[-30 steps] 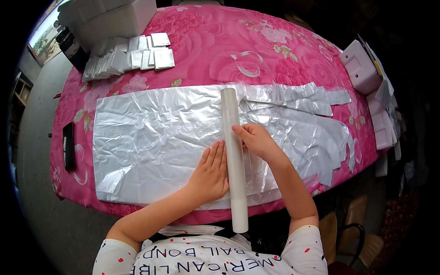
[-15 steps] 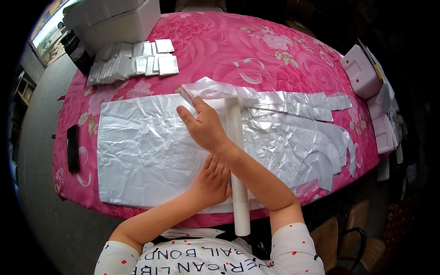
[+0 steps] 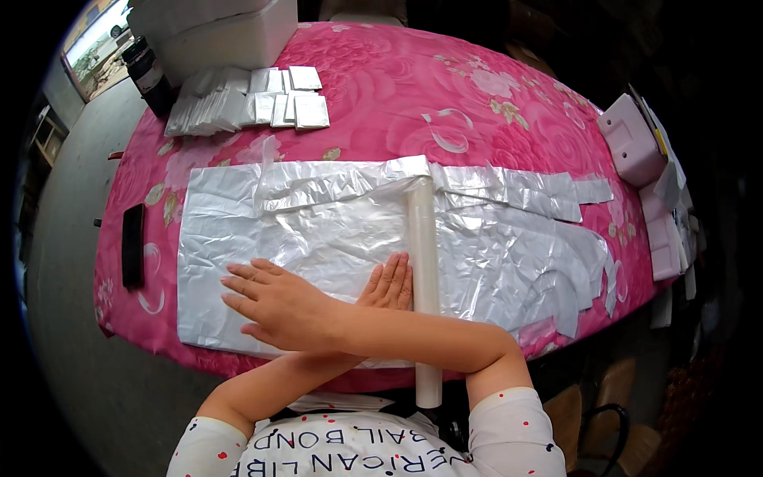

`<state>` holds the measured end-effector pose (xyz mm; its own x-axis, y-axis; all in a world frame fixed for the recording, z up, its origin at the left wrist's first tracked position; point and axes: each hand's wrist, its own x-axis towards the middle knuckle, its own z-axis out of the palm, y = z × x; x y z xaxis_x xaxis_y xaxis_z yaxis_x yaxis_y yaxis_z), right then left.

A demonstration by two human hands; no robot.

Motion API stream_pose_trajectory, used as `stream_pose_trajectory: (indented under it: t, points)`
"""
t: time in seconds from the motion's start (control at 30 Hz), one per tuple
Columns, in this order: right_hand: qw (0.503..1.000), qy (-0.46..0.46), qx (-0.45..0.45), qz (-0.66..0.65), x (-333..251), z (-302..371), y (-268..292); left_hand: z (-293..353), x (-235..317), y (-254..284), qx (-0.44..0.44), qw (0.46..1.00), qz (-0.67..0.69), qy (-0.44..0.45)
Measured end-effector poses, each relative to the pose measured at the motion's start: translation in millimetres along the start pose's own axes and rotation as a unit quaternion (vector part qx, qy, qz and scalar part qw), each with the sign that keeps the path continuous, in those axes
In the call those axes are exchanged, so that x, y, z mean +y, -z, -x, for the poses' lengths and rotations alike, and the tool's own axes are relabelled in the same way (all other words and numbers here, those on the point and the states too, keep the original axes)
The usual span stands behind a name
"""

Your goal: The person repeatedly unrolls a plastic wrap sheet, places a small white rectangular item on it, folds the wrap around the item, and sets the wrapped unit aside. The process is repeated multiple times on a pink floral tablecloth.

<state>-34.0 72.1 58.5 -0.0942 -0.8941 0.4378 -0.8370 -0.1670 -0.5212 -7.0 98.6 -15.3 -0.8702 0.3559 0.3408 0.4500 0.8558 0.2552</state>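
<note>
A stack of thin, shiny white plastic sheets point(image 3: 222, 215) lies across the table in front of me. A pale tube point(image 3: 425, 262) rests over them crosswise, its near end jutting past the table edge. My left hand point(image 3: 388, 286) lies flat on the plastic just left of the tube, fingers stretched out. My right forearm crosses above my left one. With its fingers spread, my right hand point(image 3: 274, 304) is over the near left part of the sheets; whether it touches them I cannot tell. A folded plastic flap point(image 3: 342, 183) runs left from the tube's far end.
Several small folded white packets point(image 3: 211, 111) sit at the far left, beside a dark bottle point(image 3: 148, 75) and a white foam box point(image 3: 230, 40). A black phone point(image 3: 133, 246) lies on the left of the pink flowered tablecloth point(image 3: 373, 87). Pale pink foam containers point(image 3: 632, 139) stand at the right edge.
My right hand has moved from the far edge toward me and left. The raised plastic flap now lies spread leftward over the sheets. My left hand stays beside the tube.
</note>
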Motion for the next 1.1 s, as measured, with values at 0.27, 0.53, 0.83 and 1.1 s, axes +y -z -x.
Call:
stream_pose_trajectory:
  t: [0.27,0.53,0.83,1.1]
  points:
    - [0.865,-0.345,0.247,0.270,127.0,156.4,141.7,-30.9,-34.3,48.8,0.041,0.995,0.031,0.086]
    - [0.847,-0.391,0.195,0.304,170.0,157.3,121.1,-29.1,-67.1,31.1,-0.043,0.985,-0.015,0.166]
    - [0.750,-0.442,0.231,0.435,180.3,161.5,158.9,-27.3,-65.7,27.0,-0.060,0.984,-0.025,0.168]
    - [0.565,-0.647,0.306,0.410,164.3,258.7,263.8,-27.7,-65.5,26.1,-0.043,0.986,-0.020,0.162]
